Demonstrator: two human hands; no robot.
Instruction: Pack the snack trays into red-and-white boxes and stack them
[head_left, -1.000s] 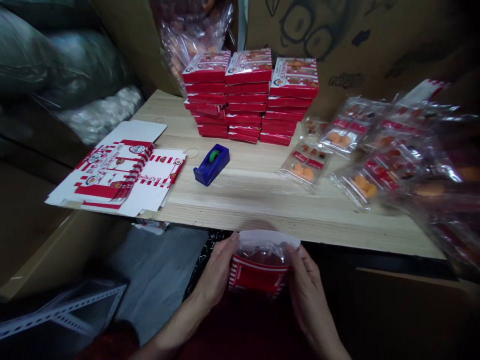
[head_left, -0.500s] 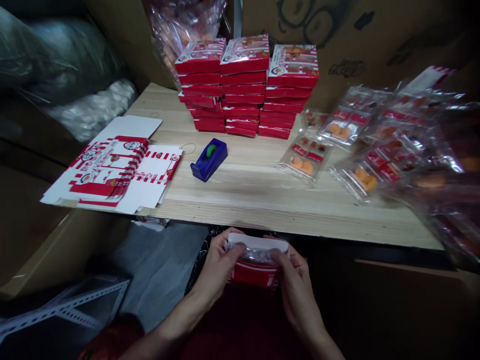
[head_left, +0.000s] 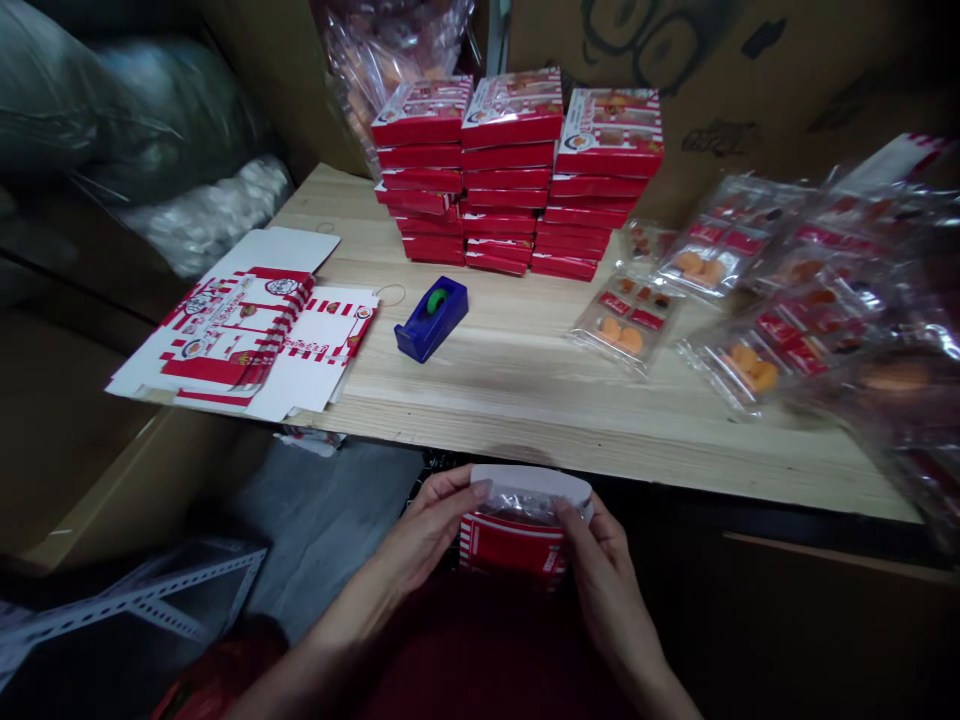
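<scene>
Below the table's front edge, both my hands grip a small red-and-white striped box [head_left: 514,535] that has a clear plastic packet in its open top and a white flap [head_left: 536,478] standing up. My left hand [head_left: 431,525] pinches the box's left side, with its thumb on the flap. On the other side my right hand [head_left: 600,560] holds the box, fingers curled over the packet.
On the wooden table [head_left: 525,390] stand three stacks of red boxes [head_left: 517,170] at the back, a blue tape dispenser [head_left: 432,316], flat unfolded box blanks [head_left: 240,335] at left, and several clear packets of toy food [head_left: 720,300] at right. Cardboard walls rise behind.
The box's white flap has been bent down over the packet and both hands have shifted on the box, which stays below the table edge. The view moved slightly.
</scene>
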